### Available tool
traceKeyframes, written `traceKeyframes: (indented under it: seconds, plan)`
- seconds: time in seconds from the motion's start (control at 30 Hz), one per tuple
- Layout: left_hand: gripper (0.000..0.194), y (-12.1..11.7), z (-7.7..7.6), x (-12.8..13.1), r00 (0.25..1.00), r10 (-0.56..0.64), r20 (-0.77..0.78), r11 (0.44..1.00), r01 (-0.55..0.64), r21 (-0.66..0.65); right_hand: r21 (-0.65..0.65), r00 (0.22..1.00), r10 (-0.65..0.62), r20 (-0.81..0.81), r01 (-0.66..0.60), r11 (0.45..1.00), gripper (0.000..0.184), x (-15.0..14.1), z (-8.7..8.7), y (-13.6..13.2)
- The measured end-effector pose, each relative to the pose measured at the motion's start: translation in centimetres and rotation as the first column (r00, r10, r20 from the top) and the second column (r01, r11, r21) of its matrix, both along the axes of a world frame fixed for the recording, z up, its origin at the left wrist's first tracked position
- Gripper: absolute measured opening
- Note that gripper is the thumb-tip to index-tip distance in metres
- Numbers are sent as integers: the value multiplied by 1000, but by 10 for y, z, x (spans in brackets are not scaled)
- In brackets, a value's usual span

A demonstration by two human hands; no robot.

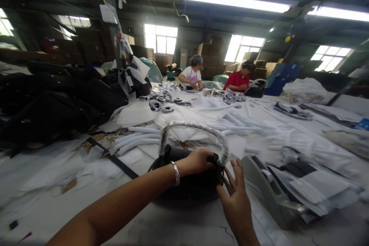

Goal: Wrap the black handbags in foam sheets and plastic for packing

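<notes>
A black handbag [187,188] stands on the work table in front of me, its arched handle [198,126] wrapped in clear plastic. My left hand [200,160] reaches across the bag from the left, with its fingers closed on the upper edge near the handle's right end. Its fingertips are partly hidden at that edge. A silver bracelet [175,173] circles the left wrist. At the bag's right side, my right hand [236,196] has its fingers spread, with the thumb and fingertips close to the side. Whether they touch it I cannot tell.
A grey device [271,190] like a tape dispenser stands at right, beside flat packets [314,188]. White tubes [242,125] and grey rings [155,105] lie farther back. Black bags [54,111] are piled at left. Two people [192,75] work across the table.
</notes>
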State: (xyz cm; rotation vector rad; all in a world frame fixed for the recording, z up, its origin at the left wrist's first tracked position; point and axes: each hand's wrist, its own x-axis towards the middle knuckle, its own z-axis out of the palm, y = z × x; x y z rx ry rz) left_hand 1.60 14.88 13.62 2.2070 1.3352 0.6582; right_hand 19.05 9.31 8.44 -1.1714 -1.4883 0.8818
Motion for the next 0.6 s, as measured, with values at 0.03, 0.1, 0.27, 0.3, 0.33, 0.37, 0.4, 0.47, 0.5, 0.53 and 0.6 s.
traceKeyframes:
  seconds: [0.03,0.1,0.27,0.3,0.33,0.37,0.4,0.47,0.5,0.53,0.6]
  plan:
    - [13,3,-3,0,1000,-14,14,1000,15,-17,1,1000,10,-14,-10,1000,89,1,-1,0]
    - [15,5,-7,-3,999,-35,40,999,36,-29,9,999,21,-28,-21,1000,87,1,0,0]
    - [11,4,-10,-10,996,-50,80,999,49,16,14,998,44,-48,-43,999,83,0,4,-1]
    - [12,4,-9,-12,995,-52,79,998,51,22,8,998,50,-49,-50,999,83,0,4,-1]
    - [13,5,-7,-13,995,-60,76,998,58,25,4,997,54,-48,-53,999,82,1,4,-1]
    - [14,6,-5,-15,995,-76,70,997,74,25,4,997,55,-47,-55,998,82,1,5,-1]
    - [15,8,-3,-17,993,-99,63,995,98,21,5,997,55,-44,-55,998,82,2,4,0]
    - [13,11,2,-22,985,-162,49,987,163,-5,11,997,58,-43,-58,998,83,3,4,0]
    - [12,12,5,-24,980,-195,42,980,197,-25,14,997,63,-44,-62,998,83,4,3,1]
    - [12,14,7,-25,974,-223,35,973,225,-46,16,997,67,-45,-67,998,83,5,3,1]
    - [16,17,10,-27,965,-260,20,962,261,-80,18,996,77,-44,-76,997,82,6,3,2]
